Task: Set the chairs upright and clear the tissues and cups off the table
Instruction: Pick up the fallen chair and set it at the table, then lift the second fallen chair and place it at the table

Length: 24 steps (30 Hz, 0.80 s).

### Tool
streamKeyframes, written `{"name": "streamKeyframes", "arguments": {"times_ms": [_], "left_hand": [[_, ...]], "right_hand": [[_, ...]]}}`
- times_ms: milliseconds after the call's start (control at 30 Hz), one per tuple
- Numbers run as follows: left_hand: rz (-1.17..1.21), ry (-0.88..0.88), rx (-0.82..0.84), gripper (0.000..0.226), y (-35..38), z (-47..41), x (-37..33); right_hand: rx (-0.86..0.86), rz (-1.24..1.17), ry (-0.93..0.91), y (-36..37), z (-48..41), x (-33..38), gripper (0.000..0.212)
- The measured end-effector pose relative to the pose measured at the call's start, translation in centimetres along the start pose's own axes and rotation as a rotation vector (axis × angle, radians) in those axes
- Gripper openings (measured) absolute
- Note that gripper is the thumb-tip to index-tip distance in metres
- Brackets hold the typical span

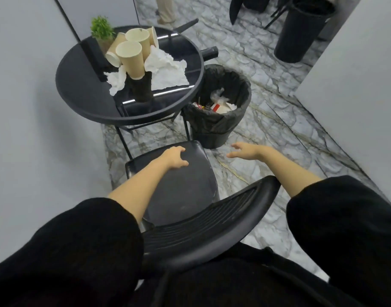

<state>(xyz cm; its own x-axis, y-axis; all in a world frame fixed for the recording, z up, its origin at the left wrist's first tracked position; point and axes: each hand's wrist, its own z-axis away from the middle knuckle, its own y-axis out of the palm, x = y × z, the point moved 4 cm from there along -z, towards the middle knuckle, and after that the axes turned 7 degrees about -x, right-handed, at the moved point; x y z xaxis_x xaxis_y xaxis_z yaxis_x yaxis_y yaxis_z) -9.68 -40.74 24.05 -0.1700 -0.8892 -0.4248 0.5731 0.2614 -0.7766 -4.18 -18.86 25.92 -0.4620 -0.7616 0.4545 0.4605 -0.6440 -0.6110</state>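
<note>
Lighting is even, cool and fairly bright, with bright strip reflections glaring off the glossy black table [79,85] ahead of me. Shadows are soft and faint on the marble floor [278,129]. The wide lens bends the edges, the corners darken slightly, and my sleeves [68,251] nearest the camera look soft.

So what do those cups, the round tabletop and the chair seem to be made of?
The cups look like matte tan paper, cream inside with rolled rims. The round tabletop seems dark glass in a black metal rim: it mirrors the cups and light strips. The chair looks like black moulded plastic, its backrest ribbed and semi-glossy; the seat could be vinyl.
</note>
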Motion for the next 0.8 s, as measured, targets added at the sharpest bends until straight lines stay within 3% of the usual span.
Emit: {"name": "streamKeyframes", "arguments": {"times_ms": [467, 800], "left_hand": [[-0.277, 0.346, 0.075, 0.059, 4.0, -5.3, -16.3], [-0.426, 0.358, 0.162, 0.060, 9.3, -9.5, -29.5]], "right_hand": [[-0.165, 0.020, 0.146, -4.8, 2.2, -9.5, 0.071], [-0.160, 0.029, 0.173, -11.9, 2.0, -21.2, 0.068]]}}
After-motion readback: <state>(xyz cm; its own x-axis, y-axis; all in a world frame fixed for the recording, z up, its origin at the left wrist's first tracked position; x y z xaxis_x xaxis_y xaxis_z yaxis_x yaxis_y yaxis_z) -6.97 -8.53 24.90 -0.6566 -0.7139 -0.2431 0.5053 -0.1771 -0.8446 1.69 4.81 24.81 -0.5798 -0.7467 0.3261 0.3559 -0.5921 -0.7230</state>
